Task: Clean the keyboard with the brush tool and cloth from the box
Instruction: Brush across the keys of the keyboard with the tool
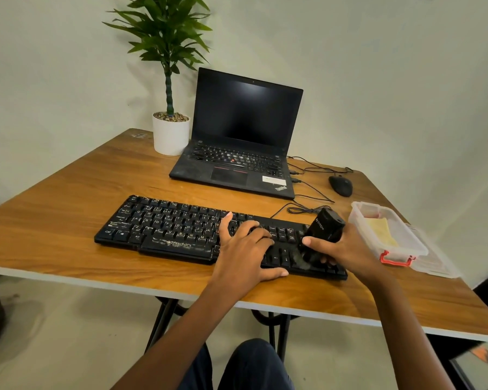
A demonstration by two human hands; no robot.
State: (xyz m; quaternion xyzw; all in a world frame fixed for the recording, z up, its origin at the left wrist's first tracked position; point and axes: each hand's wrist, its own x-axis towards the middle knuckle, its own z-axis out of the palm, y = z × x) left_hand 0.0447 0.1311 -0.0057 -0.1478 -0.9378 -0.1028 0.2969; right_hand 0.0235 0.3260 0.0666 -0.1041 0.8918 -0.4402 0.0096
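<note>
- Knees in dark trousers [254,361] sit just under the near edge of the table [68,220], with both forearms reaching over it.
- Left hand [245,249] lies flat on the right half of the keyboard [166,229], fingers loosely spread over the keys and thumb along its front rim, holding it down.
- Right hand [347,249] grips the brush tool [326,225], fingers and thumb wrapped round its chunky black body. The bristles press on the keyboard's right end, near the table's front edge, and look blurred.
- Cloth [383,230], pale yellow and folded, lies in the box [406,249] at the table's right edge.
- Risks, as I judge them: a hard sweep could flick dust towards the laptop [237,136], pop a keycap, or slide the keyboard if the left hand eases. An elbow swung outwards might nudge the box off the edge.
- Keyboard is matt black plastic, greyed with dust on its front strip. The box is clear, thin-walled plastic with red clips. The tabletop is smooth wood-grain laminate.
</note>
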